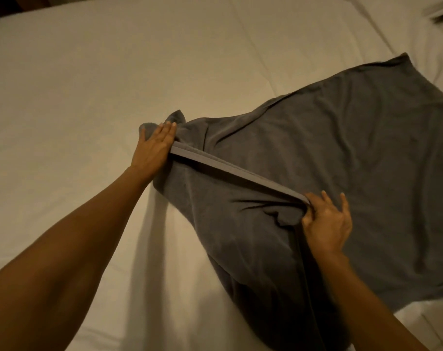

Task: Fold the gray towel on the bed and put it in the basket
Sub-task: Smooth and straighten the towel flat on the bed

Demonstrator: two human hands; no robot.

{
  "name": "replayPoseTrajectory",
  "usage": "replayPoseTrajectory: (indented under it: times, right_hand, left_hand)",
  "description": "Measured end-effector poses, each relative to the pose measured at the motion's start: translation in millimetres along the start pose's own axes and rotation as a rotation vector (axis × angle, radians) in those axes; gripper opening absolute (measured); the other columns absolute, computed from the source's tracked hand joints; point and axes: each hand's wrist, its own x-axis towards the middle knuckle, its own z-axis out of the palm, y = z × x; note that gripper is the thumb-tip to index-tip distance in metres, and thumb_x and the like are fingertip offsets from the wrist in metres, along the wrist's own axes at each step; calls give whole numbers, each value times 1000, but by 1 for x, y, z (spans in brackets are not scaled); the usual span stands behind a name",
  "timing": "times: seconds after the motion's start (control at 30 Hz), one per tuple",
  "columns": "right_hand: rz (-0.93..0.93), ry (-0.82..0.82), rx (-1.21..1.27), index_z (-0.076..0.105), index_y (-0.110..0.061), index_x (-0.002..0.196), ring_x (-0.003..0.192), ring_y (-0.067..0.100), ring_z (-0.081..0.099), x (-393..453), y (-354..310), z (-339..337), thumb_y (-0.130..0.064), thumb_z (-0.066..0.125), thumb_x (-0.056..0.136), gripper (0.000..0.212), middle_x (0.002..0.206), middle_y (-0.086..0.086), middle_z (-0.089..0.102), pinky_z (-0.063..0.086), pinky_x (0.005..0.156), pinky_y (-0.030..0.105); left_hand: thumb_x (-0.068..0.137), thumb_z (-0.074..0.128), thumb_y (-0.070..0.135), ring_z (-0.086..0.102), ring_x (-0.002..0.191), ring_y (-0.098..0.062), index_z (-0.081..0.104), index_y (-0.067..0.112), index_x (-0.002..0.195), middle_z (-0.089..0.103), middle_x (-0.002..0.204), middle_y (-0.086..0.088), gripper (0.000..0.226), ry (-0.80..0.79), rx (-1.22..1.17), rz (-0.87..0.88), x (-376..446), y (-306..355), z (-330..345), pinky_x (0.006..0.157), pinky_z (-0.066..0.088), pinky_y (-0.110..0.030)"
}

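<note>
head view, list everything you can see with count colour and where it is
gray towel: one, dark gray, spread over the right half of the bed, its near part lifted and bunched between the two hands
towel hem: one, lighter gray band, pulled taut between the two hands
bed sheet: one, white to cream, covering the whole bed under the towel
blurred object: one, pale with dark streaks, top right corner, too blurred to name
basket: none in view
left hand: one, at the left end of the hem, fingers straight over bunched towel
right hand: one, at the right end of the hem, grip pinching it
</note>
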Motion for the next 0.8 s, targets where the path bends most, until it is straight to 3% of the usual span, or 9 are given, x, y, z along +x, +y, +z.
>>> replayPoseTrajectory:
  times: [0.2, 0.37, 0.47, 0.6, 0.7, 0.8]
  right_hand:
    - [-21, 33, 22, 72, -1, 96, 103, 35, 66, -6, -3, 2, 13, 65, 69, 31, 93, 19, 73, 33, 109, 52]
    - [-7, 63, 56, 73, 0, 95, 103, 36, 66, -15, -14, 2, 2, 54, 69, 32, 95, 20, 73, 36, 106, 53]
    - [-111, 36, 60, 74, -2, 95, 105, 41, 64, -31, -21, 1, 3, 56, 66, 34, 98, 21, 72, 39, 102, 55]
    - [-281, -130, 18, 74, -3, 96, 103, 41, 65, -77, -39, 7, 6, 66, 68, 31, 103, 18, 72, 48, 91, 56]
    - [-211, -218, -8, 74, -2, 93, 95, 37, 69, -111, -56, 16, 12, 81, 58, 38, 99, 18, 73, 53, 83, 51]
    - [-114, -224, -4, 73, -2, 98, 94, 40, 68, -135, -71, 18, 15, 78, 58, 44, 100, 22, 72, 52, 84, 50]
  left_hand:
    - [94, 53, 22, 13, 147, -29, 11, 8, 150, 16, 158, -14, 72, -14, 124, -65, -7, -23, 2, 118, 3, -54]
    - [97, 48, 23, 18, 146, -28, 16, 7, 149, 21, 157, -13, 63, 0, 149, -151, -18, -43, 3, 117, 3, -56]
    - [98, 44, 21, 20, 146, -28, 16, 6, 149, 21, 157, -15, 60, -7, 132, -94, -26, -53, 9, 118, 6, -54]
    - [100, 36, 17, 20, 146, -27, 12, 7, 150, 17, 158, -16, 57, -62, 118, 1, -51, -56, 28, 119, 18, -44]
    - [100, 39, 17, 20, 146, -28, 13, 7, 150, 16, 158, -16, 58, -82, 98, 70, -71, -59, 41, 119, 19, -39]
    - [98, 45, 21, 17, 146, -29, 11, 6, 150, 13, 158, -17, 63, -88, 132, 117, -92, -72, 45, 121, 18, -39]
